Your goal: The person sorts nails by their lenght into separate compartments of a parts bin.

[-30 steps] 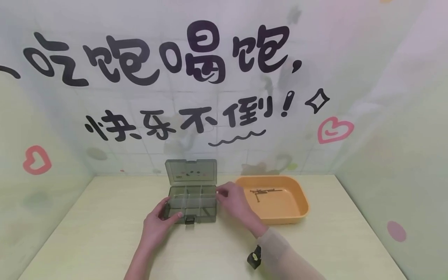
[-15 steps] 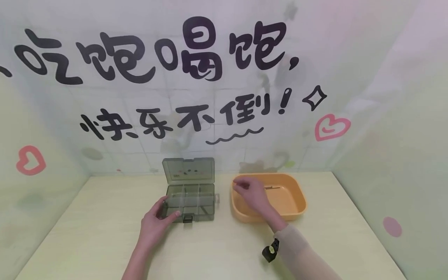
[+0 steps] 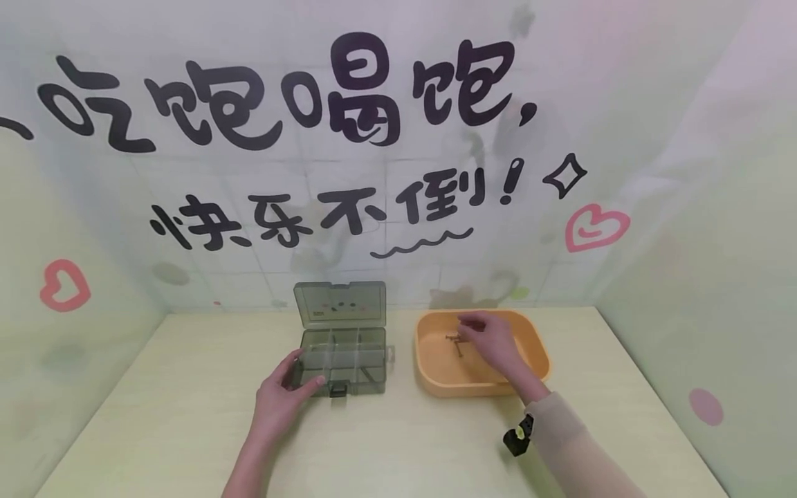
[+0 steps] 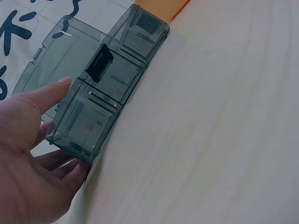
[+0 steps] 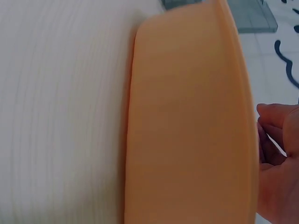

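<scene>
In the head view a smoky clear compartment box (image 3: 371,360) stands with its lid (image 3: 339,304) raised at the back. My left hand (image 3: 280,401) grips its left end, thumb on the front and fingers along the side. A dark, thin piece (image 3: 367,375) lies in the front right compartment. My right hand (image 3: 495,342) hovers over the orange tray (image 3: 436,370), fingers loosely curled, near several dark screws (image 3: 459,349). No object shows in its fingers; in the right wrist view the tray wall (image 5: 191,116) partly hides them.
A small clear latch (image 3: 390,354) sticks out from the box's right side, and a dark latch (image 3: 338,389) sits at its front. A pale tabletop (image 3: 386,443) lies beneath, with a printed wall (image 3: 268,173) behind. A black wrist device (image 3: 518,437) hangs below the right sleeve.
My right hand has left the box's right side and moved right to above the orange tray. My left hand has kept its grip on the box.
</scene>
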The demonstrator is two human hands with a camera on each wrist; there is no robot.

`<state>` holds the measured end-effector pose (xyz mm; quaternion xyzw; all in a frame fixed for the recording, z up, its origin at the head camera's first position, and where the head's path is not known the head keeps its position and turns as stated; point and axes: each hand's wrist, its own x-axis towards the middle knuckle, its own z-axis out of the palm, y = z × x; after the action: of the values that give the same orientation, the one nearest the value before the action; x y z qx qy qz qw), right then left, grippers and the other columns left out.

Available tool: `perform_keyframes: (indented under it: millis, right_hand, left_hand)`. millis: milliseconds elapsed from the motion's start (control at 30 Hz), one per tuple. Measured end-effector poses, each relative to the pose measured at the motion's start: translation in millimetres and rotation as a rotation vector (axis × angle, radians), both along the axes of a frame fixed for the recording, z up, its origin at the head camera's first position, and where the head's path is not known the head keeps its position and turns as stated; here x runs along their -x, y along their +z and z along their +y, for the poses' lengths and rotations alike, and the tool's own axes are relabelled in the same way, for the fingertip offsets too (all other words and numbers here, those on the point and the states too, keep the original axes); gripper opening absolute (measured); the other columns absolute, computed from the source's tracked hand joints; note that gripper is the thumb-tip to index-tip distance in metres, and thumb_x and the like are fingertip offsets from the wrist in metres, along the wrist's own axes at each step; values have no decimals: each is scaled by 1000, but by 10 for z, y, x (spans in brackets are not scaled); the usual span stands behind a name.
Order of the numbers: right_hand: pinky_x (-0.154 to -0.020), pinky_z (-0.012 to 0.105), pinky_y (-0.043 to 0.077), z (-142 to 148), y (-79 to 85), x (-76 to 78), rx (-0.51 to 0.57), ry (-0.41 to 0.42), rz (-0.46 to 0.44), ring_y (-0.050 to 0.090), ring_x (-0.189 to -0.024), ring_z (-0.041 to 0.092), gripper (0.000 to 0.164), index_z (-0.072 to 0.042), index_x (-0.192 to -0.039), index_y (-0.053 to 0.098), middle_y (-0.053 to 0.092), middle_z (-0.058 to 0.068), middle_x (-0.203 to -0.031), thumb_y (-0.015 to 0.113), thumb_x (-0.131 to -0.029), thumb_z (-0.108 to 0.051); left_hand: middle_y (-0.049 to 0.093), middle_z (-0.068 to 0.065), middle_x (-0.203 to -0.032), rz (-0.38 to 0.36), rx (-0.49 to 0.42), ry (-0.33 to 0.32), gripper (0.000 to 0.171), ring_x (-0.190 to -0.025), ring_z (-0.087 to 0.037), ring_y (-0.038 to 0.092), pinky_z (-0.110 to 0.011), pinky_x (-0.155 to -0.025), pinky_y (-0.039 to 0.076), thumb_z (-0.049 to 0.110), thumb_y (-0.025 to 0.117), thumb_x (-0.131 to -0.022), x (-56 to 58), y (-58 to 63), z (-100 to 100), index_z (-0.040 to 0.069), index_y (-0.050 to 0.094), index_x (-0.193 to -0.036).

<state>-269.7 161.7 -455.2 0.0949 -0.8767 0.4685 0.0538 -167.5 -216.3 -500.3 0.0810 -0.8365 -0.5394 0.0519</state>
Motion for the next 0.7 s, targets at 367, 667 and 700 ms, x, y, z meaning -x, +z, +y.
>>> perform_keyframes:
  millis: [367, 667, 700]
  right_hand:
    - [-90, 46, 60, 270, -132, 121, -47, 15, 13, 69, -105, 35, 25, 8, -120, 71, 72, 23, -116, 70, -96, -1]
    - [-84, 47, 61, 349, -211, 166, -88, 34, 7, 69, -99, 37, 23, 9, -117, 71, 73, 22, -110, 69, -94, 3]
    - [-83, 46, 62, 352, -215, 166, -100, 44, 8, 69, -98, 36, 23, 9, -116, 71, 73, 22, -109, 70, -94, 3]
  left_hand:
    - [28, -30, -161, -7, -11, 2, 78, -146, -48, 30, -49, -120, 33, 27, 78, -94, 1, 12, 7, 6, 38, -157]
    - [29, -31, -161, -6, -14, 8, 77, -146, -48, 30, -49, -119, 33, 28, 78, -94, -1, -5, 2, 7, 38, -157]
    - [29, -31, -161, -6, -13, 8, 77, -146, -48, 30, -49, -119, 33, 28, 78, -94, -1, -8, 2, 7, 38, -157]
